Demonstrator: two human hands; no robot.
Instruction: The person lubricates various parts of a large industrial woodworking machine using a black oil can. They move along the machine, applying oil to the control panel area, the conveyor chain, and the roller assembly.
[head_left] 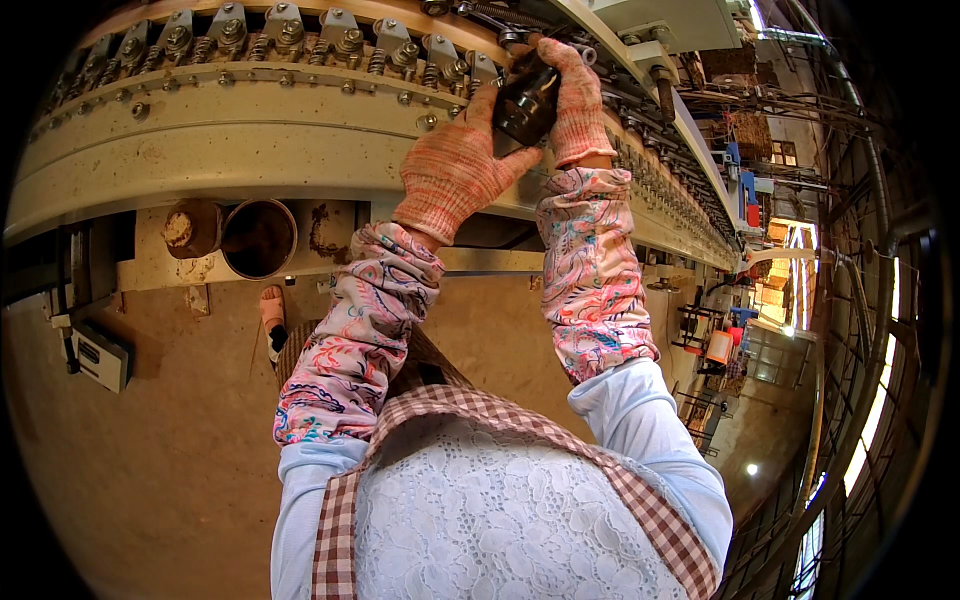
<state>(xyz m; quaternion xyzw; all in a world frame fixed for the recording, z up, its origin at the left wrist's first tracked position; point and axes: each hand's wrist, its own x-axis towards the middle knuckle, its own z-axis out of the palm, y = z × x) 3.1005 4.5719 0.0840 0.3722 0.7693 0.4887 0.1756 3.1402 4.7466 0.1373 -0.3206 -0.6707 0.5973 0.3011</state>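
A dark, glossy, bottle-shaped object (pixel 525 106) is tilted over the edge of a long cream-coloured machine (pixel 250 140). My right hand (pixel 580 105), in an orange-pink knitted glove, wraps its far right side. The gloved left hand (pixel 455 172) cups it from the lower left, with thumb and forefinger on either side. Its upper end lies among the fingers and metal parts, so I cannot tell what it touches. Beside my left hand runs a row of springs and bolted brackets (pixel 395 48).
Below the machine, a shelf (pixel 155 250) holds an open tin (pixel 259 238) with brown residue and a stained round container (pixel 192 228). A grey box (pixel 98 357) hangs low on the left. More metal fittings (pixel 680 185) line the machine to the right.
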